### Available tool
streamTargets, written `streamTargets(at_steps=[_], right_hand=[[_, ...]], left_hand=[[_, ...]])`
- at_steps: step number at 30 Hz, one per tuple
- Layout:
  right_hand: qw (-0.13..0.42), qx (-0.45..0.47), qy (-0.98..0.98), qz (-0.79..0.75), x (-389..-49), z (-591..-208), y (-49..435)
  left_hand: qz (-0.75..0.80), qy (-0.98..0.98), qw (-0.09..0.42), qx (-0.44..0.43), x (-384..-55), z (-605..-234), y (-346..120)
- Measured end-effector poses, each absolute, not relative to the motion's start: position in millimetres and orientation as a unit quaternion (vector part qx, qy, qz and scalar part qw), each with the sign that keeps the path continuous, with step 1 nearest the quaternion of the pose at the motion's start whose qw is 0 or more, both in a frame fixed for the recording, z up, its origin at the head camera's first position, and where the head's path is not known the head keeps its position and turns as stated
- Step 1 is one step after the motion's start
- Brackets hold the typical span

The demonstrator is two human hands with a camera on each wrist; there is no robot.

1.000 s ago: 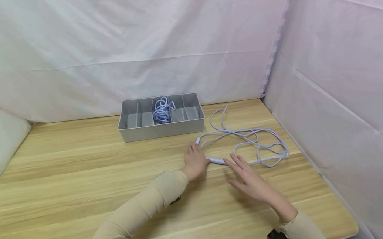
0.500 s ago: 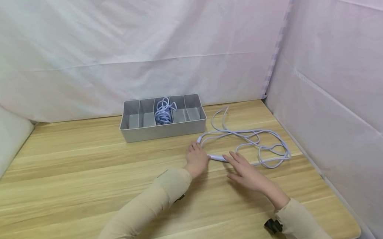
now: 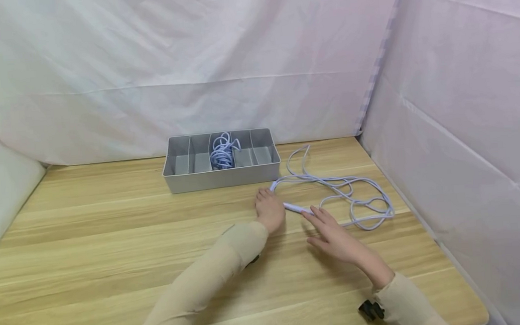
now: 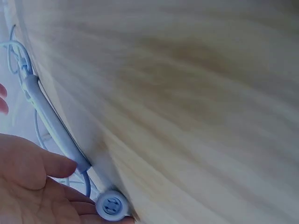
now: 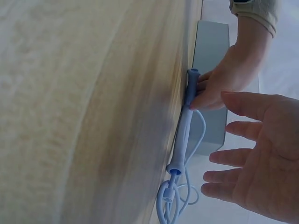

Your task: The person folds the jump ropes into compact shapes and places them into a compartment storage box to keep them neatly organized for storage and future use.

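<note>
A pale purple skipping rope lies on the table, its cord in loose loops at the right. My left hand rests at its two handles. In the left wrist view, the thumb touches the end of the nearer handle, and the straight fingers touch the other handle, whose round end faces the camera. My right hand has its fingers spread and straight, with the fingertips by the far end of the nearer handle. In the right wrist view, that palm holds nothing.
A grey divided box stands behind the hands near the back cloth. Its middle compartment holds a bundle of purple-blue cord. White cloth walls enclose the table's back and sides.
My left hand has shifted slightly forward and right, and both handle ends by it have moved forward. The right hand stays nearly in place, still spread.
</note>
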State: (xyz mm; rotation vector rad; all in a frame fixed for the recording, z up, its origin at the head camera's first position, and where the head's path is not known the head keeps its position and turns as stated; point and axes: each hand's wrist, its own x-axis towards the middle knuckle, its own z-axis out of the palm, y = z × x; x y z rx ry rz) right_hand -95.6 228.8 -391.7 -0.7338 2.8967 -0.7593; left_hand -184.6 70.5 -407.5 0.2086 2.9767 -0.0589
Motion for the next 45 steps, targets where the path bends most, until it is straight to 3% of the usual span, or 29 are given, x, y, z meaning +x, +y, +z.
streamTargets(at_steps=[6,14,35,40,45], right_hand=[[0.027,-0.234,0.939,-0.251,-93,-391,229],[0.025,-0.234,0.937,-0.257,-91,-390,229],[0.016,-0.245,0.936,-0.252,-87,-391,228],[0.016,-0.242,0.937,-0.252,-86,-392,228],[0.015,-0.242,0.937,-0.253,-85,-390,227]], left_hand=[[0.034,0.992,0.123,0.010,-183,-403,80],[0.015,0.992,0.121,-0.022,-182,-406,90],[0.056,0.984,0.154,0.069,-173,-416,75],[0.030,0.984,0.147,0.094,-165,-413,73],[-0.092,0.980,0.067,0.164,-152,-416,65]])
